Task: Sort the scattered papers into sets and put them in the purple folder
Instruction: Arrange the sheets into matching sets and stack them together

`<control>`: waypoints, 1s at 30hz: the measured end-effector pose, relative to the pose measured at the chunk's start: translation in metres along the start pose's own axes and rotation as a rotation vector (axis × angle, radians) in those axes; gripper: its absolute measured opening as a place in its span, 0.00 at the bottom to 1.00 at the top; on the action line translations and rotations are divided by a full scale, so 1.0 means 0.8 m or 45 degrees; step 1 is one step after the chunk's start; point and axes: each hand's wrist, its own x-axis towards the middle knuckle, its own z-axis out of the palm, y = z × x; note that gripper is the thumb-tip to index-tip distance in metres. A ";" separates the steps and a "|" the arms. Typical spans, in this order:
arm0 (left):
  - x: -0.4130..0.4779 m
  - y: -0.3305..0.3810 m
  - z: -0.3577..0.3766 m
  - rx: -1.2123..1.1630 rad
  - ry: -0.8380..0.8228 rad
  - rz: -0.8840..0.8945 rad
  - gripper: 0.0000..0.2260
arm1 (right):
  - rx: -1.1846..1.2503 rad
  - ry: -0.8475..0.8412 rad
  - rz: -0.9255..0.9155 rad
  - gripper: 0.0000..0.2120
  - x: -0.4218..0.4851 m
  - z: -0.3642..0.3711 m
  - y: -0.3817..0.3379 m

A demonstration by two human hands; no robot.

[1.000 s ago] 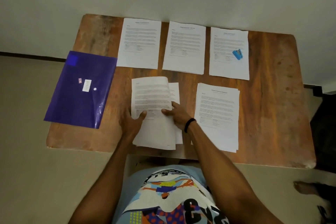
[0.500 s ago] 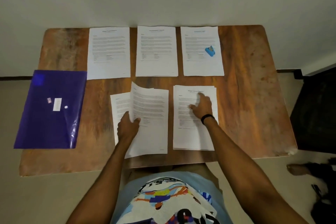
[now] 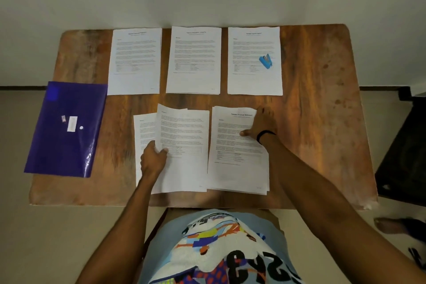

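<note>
Three paper sets lie in a row at the back of the wooden table (image 3: 322, 122): a left set (image 3: 134, 61), a middle set (image 3: 194, 60) and a right set (image 3: 253, 53). At the front, my left hand (image 3: 153, 160) pinches the left edge of a lifted sheet (image 3: 184, 152), with another sheet (image 3: 144, 136) lying under it. My right hand (image 3: 261, 125) lies on the upper right of the front right stack (image 3: 237, 163), its fingers hidden behind the hand. The purple folder (image 3: 66, 129) lies closed over the table's left edge.
A small blue stapler (image 3: 266, 61) sits on the back right paper set. The wall runs right behind the table. A dark chair (image 3: 405, 152) stands to the right, and a foot (image 3: 389, 225) shows on the floor beside it.
My right hand left the sheets in front of me, crossed to the front right stack, then slid to its upper right. My left hand kept its grip and the top sheet lifted, uncovering the sheet beneath.
</note>
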 end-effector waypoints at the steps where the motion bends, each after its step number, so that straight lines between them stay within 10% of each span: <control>1: 0.000 0.001 0.002 0.006 0.004 -0.009 0.17 | -0.010 -0.025 -0.007 0.53 0.001 0.000 -0.003; 20: 0.007 0.056 0.069 -0.145 -0.404 0.040 0.16 | 1.415 -1.250 -0.214 0.21 -0.044 -0.157 0.136; 30: -0.032 0.097 0.129 -0.302 -0.509 -0.082 0.12 | 1.053 -1.020 -0.144 0.20 0.011 -0.082 0.038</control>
